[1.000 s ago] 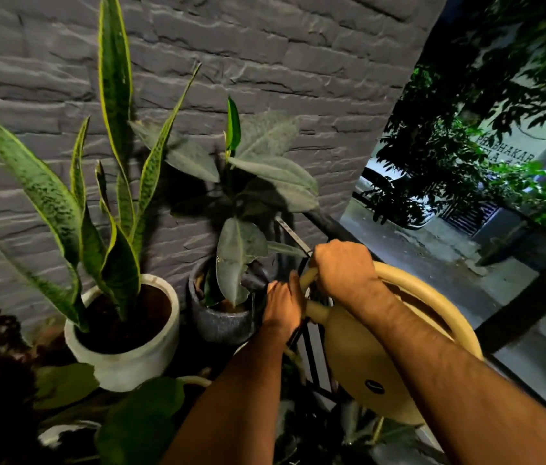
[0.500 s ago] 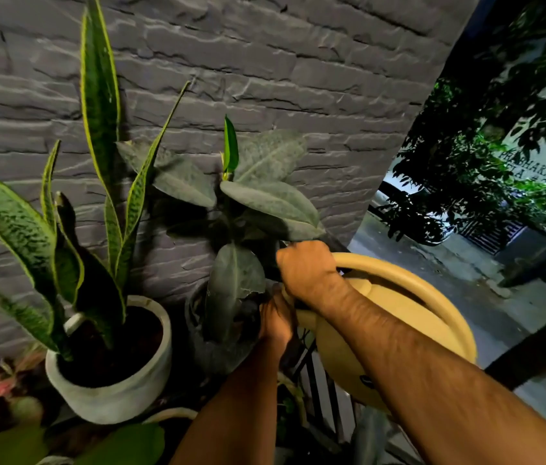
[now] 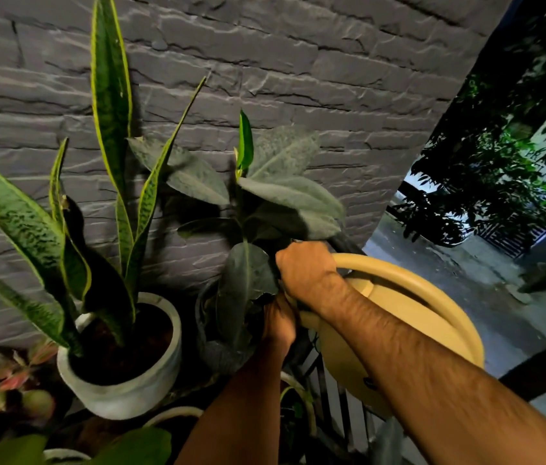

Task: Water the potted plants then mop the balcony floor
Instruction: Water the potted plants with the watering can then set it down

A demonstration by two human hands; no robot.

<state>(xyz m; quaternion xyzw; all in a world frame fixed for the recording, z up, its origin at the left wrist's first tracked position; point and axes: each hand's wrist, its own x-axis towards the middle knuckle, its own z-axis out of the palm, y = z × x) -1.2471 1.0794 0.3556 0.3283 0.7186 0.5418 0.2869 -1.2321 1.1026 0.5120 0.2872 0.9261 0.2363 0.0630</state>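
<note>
Yellow watering can (image 3: pixel 396 333): tilted toward dark pot (image 3: pixel 218 350) of broad-leaved plant (image 3: pixel 285 196); right hand (image 3: pixel 308 270) grips its handle, left hand (image 3: pixel 280 320) curls round its spout. Beside: white pot (image 3: pixel 130 391), dark soil, snake plant (image 3: pixel 110 105). Behind: grey brick wall (image 3: pixel 332 72).

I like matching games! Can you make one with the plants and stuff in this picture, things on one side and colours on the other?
Things:
1. watering can
2. snake plant's pot
3. wall
4. young rolled-up leaf

Colours:
A. bright green
B. grey
C. yellow
D. white

Pairs: 1-C, 2-D, 3-B, 4-A
</note>
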